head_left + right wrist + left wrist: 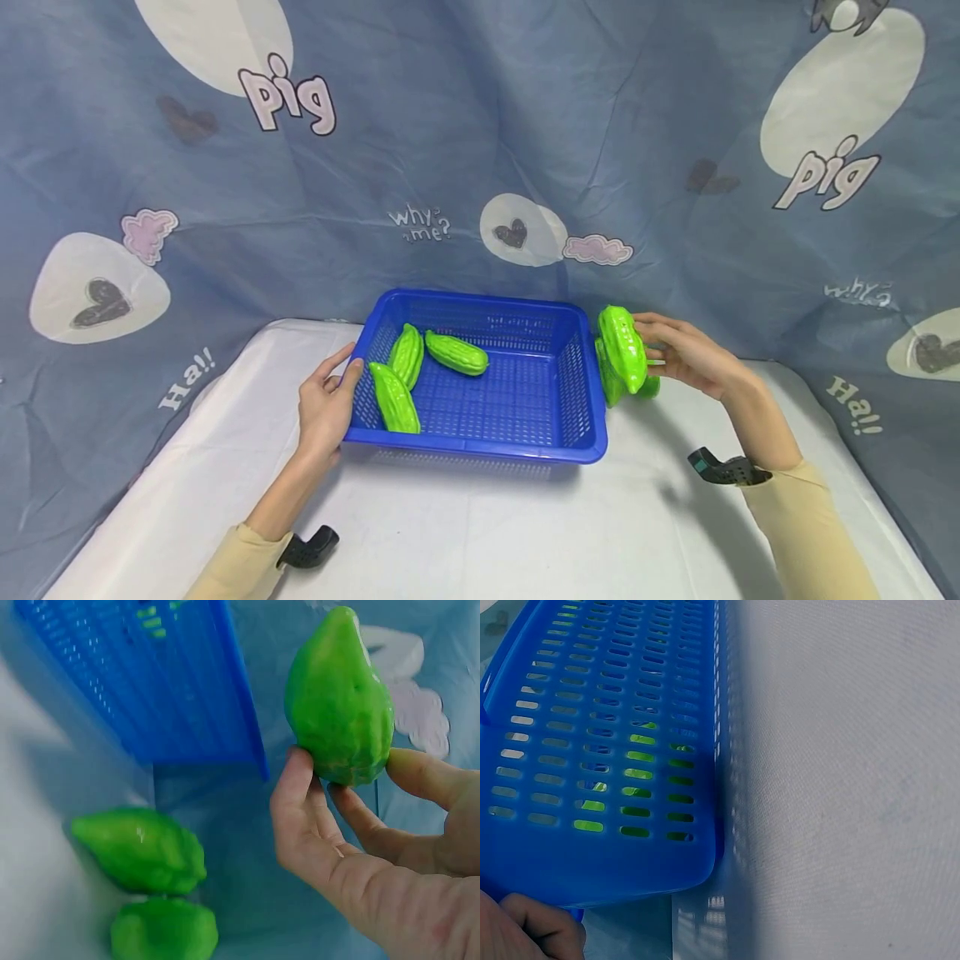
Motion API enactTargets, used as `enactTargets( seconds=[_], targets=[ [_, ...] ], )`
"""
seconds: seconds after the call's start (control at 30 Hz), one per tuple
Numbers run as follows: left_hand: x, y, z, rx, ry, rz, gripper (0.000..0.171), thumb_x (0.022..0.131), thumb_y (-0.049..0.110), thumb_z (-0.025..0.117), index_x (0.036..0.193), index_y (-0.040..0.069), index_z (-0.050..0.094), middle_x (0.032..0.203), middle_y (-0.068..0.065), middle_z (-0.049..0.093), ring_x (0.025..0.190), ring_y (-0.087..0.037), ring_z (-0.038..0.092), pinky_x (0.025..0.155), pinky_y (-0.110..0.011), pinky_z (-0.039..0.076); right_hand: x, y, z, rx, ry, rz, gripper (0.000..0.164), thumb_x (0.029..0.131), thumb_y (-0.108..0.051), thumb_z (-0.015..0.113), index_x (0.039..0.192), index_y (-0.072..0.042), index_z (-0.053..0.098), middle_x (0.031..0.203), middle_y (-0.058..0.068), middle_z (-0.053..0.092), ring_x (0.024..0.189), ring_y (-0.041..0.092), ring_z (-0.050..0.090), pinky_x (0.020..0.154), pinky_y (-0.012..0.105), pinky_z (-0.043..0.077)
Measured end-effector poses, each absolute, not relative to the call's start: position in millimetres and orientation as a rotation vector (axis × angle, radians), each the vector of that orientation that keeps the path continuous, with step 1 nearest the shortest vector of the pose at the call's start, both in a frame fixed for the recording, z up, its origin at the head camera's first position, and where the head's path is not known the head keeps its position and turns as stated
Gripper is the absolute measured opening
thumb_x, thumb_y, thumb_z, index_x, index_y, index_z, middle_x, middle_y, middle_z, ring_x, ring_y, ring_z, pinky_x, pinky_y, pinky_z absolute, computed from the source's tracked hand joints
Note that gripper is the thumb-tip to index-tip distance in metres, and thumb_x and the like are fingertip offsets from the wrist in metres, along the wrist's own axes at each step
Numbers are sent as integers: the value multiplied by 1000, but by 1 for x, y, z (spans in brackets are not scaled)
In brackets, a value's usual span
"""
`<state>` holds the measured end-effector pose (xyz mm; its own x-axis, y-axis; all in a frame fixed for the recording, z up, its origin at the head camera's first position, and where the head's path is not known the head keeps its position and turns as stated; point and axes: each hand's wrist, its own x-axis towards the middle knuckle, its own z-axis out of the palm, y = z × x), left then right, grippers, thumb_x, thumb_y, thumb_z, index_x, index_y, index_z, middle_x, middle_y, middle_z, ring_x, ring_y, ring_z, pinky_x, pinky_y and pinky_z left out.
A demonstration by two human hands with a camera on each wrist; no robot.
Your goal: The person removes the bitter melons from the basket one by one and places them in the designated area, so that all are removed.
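Note:
A blue perforated plastic basket (487,450) stands at mid-table, with three bright green bitter melons inside: one melon (394,398) at the front left, another (407,357) behind it, and one (457,354) near the back wall. My left hand (327,407) grips the basket's left rim, thumb over the edge. Just outside the right wall, my right hand (686,354) holds a bitter melon (341,705) between thumb and fingers, pointed end away from the palm. Beneath it, two more bitter melons, one (142,850) beside the other (165,930), lie by the basket, partly hidden in the head view.
White cloth (480,533) covers the table. Behind and at both sides hangs a blue-grey curtain (465,150) printed with words, hearts and clouds, close behind the basket's back rim. A black band (727,468) circles the right wrist, and another band (309,547) the left.

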<state>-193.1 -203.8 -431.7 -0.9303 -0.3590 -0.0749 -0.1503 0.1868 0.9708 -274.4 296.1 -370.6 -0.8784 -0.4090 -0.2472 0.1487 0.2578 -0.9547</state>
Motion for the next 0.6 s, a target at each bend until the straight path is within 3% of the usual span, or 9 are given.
enactTargets(
  seconds=[0.17, 0.43, 0.6],
  targets=[
    [-192, -205, -432, 476, -2286, -1845, 51, 112, 41, 58, 160, 24, 54, 79, 12, 67, 68, -4, 63, 60, -23, 52, -275, 314, -377, -215, 2087, -1647, 53, 117, -41, 45, 158, -7, 38, 130, -13, 68, 117, 10, 73, 99, 31, 61],
    [-192, -204, -432, 489, -2286, -1838, 49, 112, 41, 58, 159, 26, 55, 78, 12, 65, 66, -3, 58, 59, -22, 49, -276, 339, -390, -184, 2060, -1681, 38, 118, -36, 43, 149, -15, 45, 125, -13, 70, 115, 8, 73, 98, 30, 61],
    [-194, -203, -432, 489, -2277, -1836, 48, 112, 39, 58, 158, 25, 56, 76, 11, 63, 64, -3, 56, 58, -21, 48, -277, 354, -393, -170, 2105, -1673, 43, 118, -38, 42, 154, -15, 39, 126, -16, 70, 116, 7, 73, 98, 30, 62]
  ],
)
